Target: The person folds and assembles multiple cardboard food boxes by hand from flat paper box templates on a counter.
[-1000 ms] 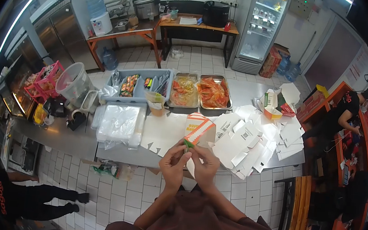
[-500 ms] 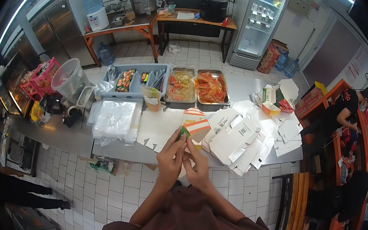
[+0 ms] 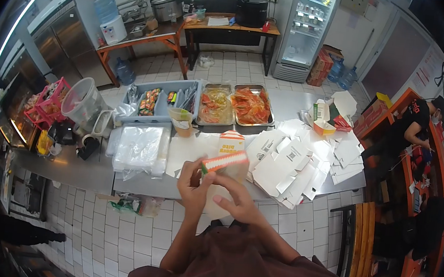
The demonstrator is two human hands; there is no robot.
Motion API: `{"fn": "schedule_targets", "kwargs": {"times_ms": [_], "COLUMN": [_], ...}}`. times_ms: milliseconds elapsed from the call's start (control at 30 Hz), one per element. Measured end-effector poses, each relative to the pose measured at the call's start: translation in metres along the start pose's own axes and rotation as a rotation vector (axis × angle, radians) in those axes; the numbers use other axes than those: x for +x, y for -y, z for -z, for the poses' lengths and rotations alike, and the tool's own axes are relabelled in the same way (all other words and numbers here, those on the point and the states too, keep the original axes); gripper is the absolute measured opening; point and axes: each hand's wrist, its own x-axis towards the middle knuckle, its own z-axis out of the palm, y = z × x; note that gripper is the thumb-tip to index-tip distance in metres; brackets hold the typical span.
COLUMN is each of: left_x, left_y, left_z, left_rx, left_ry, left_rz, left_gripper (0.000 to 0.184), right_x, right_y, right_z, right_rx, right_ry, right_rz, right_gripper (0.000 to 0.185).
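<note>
In front of my chest a small paper food box (image 3: 225, 163) with orange-and-white stripes and a green end is held up, slightly blurred. My left hand (image 3: 194, 184) grips its green end between thumb and fingers. Just below the box is my right hand (image 3: 234, 198), fingers stretched toward the left hand and thumb apart; whether its fingertips touch the box I cannot tell. Behind it on the steel table stands another printed carton (image 3: 231, 140) with an orange striped top. Flat white carton blanks (image 3: 290, 159) lie heaped to the right.
Clear plastic bags (image 3: 141, 149) are stacked at left. Behind are a blue-grey bin (image 3: 121, 115) of sachets, a paper cup (image 3: 182, 123) and two steel trays of food (image 3: 252, 106). An opened box (image 3: 324, 119) stands at back right. One co-worker (image 3: 415, 126) is at the right counter.
The striped box has turned and tilted, now showing its long striped side. My left hand has shifted left, and my right hand has loosened from it, its thumb spreading away.
</note>
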Motion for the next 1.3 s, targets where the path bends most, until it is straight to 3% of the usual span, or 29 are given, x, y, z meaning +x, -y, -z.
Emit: {"fn": "schedule_targets", "kwargs": {"times_ms": [33, 167, 233, 267, 400, 467, 600, 633, 700, 767, 867, 933, 967, 1067, 1100, 1200, 1300], "left_x": [0.0, -0.004, -0.014, -0.018, -0.043, -0.049, -0.058, -0.053, -0.048, -0.045, -0.042, -0.054, -0.059, -0.064, -0.075, -0.061, -0.046], "left_y": [0.006, 0.004, 0.001, 0.0, 0.007, 0.008, 0.014, -0.003, -0.001, 0.003, 0.017, 0.024, 0.03, 0.063, 0.083, 0.036, 0.064], "left_z": [0.013, 0.027, 0.03, 0.029, 0.023, 0.02, 0.028, 0.01, 0.007, 0.011, 0.014, 0.019, 0.021, 0.045, 0.05, 0.032, 0.079], "left_rx": [0.051, 0.073, 0.095, -0.018, -0.341, -0.403, -0.019, 0.013, 0.193, 0.31, 0.381, 0.047, -0.122, -0.444, -0.696, -0.162, -0.073], "left_ry": [0.049, 0.061, 0.044, 0.101, 0.263, 0.29, 0.114, -0.027, 0.036, 0.128, 0.29, 0.215, 0.177, 0.508, 0.575, 0.495, 0.542], "left_rz": [-0.022, -0.003, 0.017, 0.043, 0.129, 0.143, 0.101, 0.118, 0.162, 0.219, 0.297, 0.431, 0.499, 0.913, 0.968, 0.866, 0.713], "left_gripper": [0.051, 0.038, 0.044, 0.045, 0.053, 0.054, 0.036, 0.029, 0.028, 0.028, 0.027, 0.028, 0.029, 0.034, 0.036, 0.042, 0.054], "right_x": [-0.002, -0.042, -0.026, -0.011, -0.02, -0.027, -0.029, -0.03, -0.032, -0.031, -0.02, -0.026, -0.039, -0.039, -0.042, -0.052, -0.066], "right_y": [0.028, 0.019, 0.048, 0.052, 0.031, 0.031, 0.024, 0.019, 0.012, 0.004, -0.004, -0.007, -0.037, -0.029, -0.033, -0.043, -0.053], "right_z": [0.004, 0.018, 0.019, 0.019, -0.003, -0.005, -0.007, -0.008, -0.008, -0.006, 0.011, 0.02, 0.021, 0.015, 0.02, 0.031, 0.049], "right_rx": [-0.122, -0.498, -0.693, -0.713, 0.391, 0.309, 0.095, 0.028, -0.075, 0.026, 0.571, 1.053, 1.179, 0.232, 0.269, 0.299, 0.302], "right_ry": [0.031, -0.174, -0.405, -0.399, -0.136, -0.146, -0.151, -0.152, -0.324, -0.54, -0.711, -0.577, -0.402, 0.137, 0.154, 0.058, -0.232], "right_rz": [-0.103, 0.205, 0.283, 0.29, -0.023, -0.033, -0.071, -0.096, -0.349, -0.443, -0.398, -0.491, -0.526, -0.262, -0.323, -0.359, -0.393], "right_gripper": [0.043, 0.041, 0.045, 0.051, 0.06, 0.055, 0.043, 0.04, 0.037, 0.038, 0.05, 0.06, 0.069, 0.065, 0.059, 0.044, 0.034]}}
